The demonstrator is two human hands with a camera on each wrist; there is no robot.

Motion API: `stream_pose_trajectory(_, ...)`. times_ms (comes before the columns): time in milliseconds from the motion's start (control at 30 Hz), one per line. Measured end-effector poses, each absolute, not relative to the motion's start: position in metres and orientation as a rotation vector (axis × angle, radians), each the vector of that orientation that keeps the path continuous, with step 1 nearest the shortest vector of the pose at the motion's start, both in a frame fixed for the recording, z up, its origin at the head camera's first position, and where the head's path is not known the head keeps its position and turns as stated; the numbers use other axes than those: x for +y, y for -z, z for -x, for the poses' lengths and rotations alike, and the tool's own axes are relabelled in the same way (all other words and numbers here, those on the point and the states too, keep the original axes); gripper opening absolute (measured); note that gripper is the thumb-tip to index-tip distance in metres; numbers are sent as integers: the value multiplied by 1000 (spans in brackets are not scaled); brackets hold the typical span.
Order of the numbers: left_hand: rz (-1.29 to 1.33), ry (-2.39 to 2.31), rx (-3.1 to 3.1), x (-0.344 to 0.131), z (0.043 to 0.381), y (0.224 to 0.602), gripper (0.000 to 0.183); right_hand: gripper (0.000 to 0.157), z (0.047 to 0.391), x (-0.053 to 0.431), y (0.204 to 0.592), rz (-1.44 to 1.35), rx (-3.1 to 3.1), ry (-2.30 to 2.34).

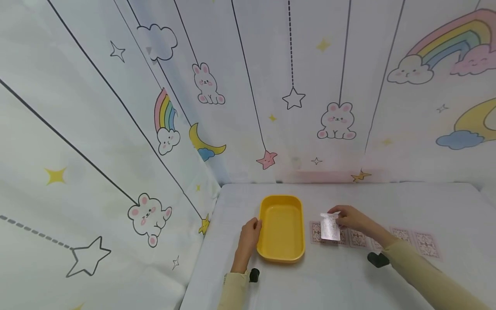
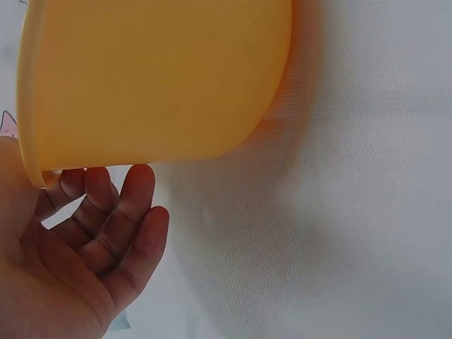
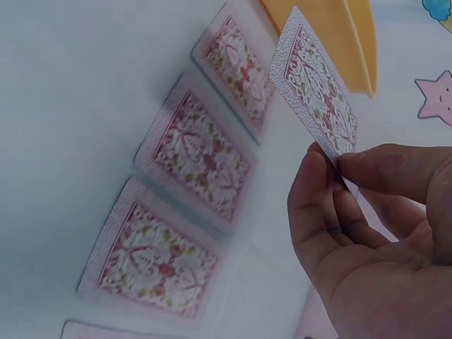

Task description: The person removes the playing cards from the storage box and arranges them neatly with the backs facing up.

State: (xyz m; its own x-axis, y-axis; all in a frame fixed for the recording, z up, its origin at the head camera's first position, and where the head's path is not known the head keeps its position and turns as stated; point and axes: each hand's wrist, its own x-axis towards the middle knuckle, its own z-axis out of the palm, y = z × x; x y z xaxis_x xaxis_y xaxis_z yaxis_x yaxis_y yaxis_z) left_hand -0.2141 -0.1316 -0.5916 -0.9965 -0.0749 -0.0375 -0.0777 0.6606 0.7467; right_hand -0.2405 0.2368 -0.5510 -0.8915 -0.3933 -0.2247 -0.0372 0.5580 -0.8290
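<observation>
A playing card [image 1: 330, 227] is pinched between the thumb and fingers of my right hand [image 1: 350, 217], lifted above the table. Its patterned red and white back shows in the right wrist view, where the card [image 3: 318, 85] stands tilted. Below it lies a row of face-down playing cards [image 1: 357, 238], partly covered by the held card and the right arm. My left hand [image 1: 249, 234] grips the left rim of a yellow plastic tray [image 1: 280, 258]. In the left wrist view its fingertips [image 2: 141, 180] touch the tray's outer wall; the thumb is mostly hidden beyond the rim.
A white cloth covers the table [image 1: 333, 284]. Behind and to the left hangs a curtain [image 1: 248, 125] printed with bunnies, stars and rainbows. Small black devices sit at both wrists. The tray stands left of the card row.
</observation>
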Motion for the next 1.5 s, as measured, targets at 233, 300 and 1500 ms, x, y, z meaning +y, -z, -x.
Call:
stream_pose_trajectory(233,148,-1287,2854,-131,214,591,29,39,240,259,565,350,2445,1269)
stream_pose_trajectory(300,151,-1285,2847,-132,214,591,30,40,239,264,566,338,2449,1265)
stream_pose_trajectory(1500,155,-1288,2852,-130,215,593,28,43,209,347,569,243,2542,1186)
